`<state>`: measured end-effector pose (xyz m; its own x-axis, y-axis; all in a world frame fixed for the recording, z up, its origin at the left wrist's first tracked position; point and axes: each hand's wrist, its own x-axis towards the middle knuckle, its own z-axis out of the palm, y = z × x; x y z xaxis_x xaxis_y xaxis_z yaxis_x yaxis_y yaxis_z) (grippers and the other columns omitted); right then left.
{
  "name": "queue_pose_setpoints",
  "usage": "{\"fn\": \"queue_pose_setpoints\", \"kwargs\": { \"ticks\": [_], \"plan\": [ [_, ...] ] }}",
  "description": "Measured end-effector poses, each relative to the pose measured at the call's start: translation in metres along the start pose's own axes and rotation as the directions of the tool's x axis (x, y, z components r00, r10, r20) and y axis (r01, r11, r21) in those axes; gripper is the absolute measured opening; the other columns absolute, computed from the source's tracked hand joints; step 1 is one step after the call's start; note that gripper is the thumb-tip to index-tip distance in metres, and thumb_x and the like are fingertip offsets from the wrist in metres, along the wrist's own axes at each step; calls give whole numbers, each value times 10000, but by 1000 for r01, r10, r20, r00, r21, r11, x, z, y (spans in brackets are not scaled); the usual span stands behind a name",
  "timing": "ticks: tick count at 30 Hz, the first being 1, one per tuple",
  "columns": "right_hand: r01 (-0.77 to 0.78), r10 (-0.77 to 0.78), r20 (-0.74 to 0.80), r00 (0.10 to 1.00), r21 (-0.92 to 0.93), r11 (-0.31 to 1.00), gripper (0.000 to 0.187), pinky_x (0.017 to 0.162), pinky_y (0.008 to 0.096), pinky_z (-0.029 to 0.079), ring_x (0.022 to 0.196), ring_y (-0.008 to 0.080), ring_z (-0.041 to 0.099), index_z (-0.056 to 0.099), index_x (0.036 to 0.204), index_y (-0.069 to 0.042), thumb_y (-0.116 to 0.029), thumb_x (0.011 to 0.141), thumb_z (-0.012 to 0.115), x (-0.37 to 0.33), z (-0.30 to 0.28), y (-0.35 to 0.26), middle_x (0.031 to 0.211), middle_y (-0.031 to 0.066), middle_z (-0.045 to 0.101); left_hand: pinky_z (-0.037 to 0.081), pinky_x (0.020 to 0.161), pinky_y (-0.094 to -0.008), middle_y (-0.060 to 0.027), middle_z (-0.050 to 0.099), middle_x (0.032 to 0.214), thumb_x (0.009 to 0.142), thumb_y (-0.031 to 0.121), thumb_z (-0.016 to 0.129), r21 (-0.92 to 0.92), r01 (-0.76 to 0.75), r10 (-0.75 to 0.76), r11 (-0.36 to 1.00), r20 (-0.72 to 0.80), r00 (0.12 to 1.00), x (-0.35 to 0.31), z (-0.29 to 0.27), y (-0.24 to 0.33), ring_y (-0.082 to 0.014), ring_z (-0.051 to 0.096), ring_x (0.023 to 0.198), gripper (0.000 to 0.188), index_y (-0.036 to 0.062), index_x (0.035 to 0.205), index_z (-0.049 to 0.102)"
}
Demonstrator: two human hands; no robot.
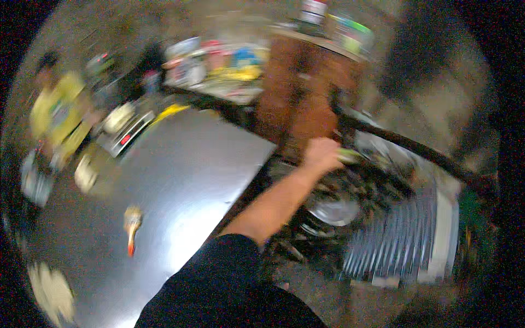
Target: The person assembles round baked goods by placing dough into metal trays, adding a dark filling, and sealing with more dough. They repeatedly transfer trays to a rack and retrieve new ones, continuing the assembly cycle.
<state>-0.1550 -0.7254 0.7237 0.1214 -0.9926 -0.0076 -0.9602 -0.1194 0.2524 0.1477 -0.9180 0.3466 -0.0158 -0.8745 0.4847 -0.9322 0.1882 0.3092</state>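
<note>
My right arm, in a black short sleeve, stretches out past the right edge of a grey metal table (180, 147). At its end my right hand (321, 154) looks closed, though blur smears the fingers. A pale green thing (348, 156) sticks out from it, too blurred to name. Below the hand lies a jumble of dark and metallic items with a round silvery piece (334, 212). On the table rests a brush (132, 224) with a red handle tip. My left hand is out of view.
A digital scale (131, 134) carries a pale lump (118, 117), and more pale pieces (52, 292) lie at the near left. A person in yellow (60, 109) stands across the table. Beyond are a brown cabinet (298, 82) and a ridged metal panel (388, 238).
</note>
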Motion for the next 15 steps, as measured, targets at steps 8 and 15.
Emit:
{"fn": "queue_pose_setpoints", "kwargs": {
  "ticks": [8, 15],
  "plan": [
    [-105, 72, 122, 990, 288, 952, 498, 704, 528, 468, 799, 469, 580, 599, 1087, -53, -195, 626, 720, -121, 214, -15, 786, 261, 595, 538, 771, -491, -250, 699, 859, 767, 815, 508, 59, 229, -237, 972, 208, 949, -24, -48, -3, -412, 685, 839, 864, -18, 817, 732],
    [-82, 20, 230, 973, 263, 961, 391, 656, 516, 455, 648, 438, 558, 592, 980, -94, -242, 636, 702, -125, 208, -16, 621, 194, 549, 513, 779, -547, -303, 674, 840, 983, 629, 254, 104, 411, -420, 906, 75, 905, -12, -46, -37, -470, 665, 836, 850, -55, 781, 715]
  ]
}}
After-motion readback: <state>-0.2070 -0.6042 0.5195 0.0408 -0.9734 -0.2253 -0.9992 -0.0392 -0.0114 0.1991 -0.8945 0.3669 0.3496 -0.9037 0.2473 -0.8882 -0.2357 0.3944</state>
